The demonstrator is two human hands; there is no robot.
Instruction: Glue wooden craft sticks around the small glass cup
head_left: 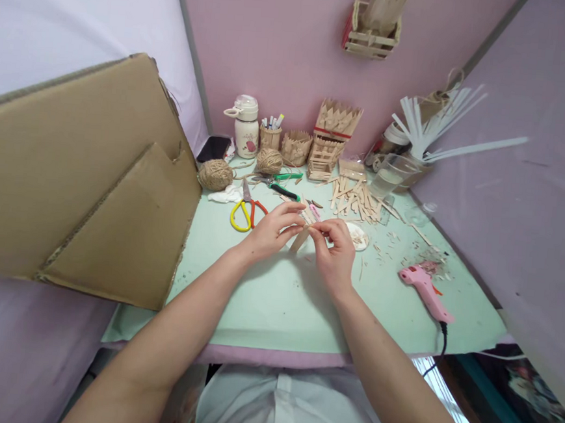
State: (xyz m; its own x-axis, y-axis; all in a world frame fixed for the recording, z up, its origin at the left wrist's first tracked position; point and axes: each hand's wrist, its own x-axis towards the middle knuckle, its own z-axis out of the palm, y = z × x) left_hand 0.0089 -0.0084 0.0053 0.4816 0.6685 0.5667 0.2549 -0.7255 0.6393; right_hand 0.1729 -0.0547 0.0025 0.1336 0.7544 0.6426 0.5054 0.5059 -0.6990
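Above the middle of the table, my left hand [277, 229] and my right hand [333, 251] meet fingertip to fingertip. Between them is a small piece made of wooden craft sticks [299, 241], pinched by both hands and partly covered by the fingers. Just left of my left hand lie scissors [243, 213] with one yellow and one red handle. Beside my right hand is a small white dish [359, 236] with bits of wood in it. Behind my hands, pliers [284, 191] with green and black handles rest on the cloth.
A pink glue gun [425, 291] lies at the right with its cord over the edge. Loose craft sticks [356, 199] are heaped at the back, near a clear plastic cup [387, 177]. Twine balls [215, 175] and a white bottle [246, 130] stand back left. Large cardboard [91, 157] leans at left.
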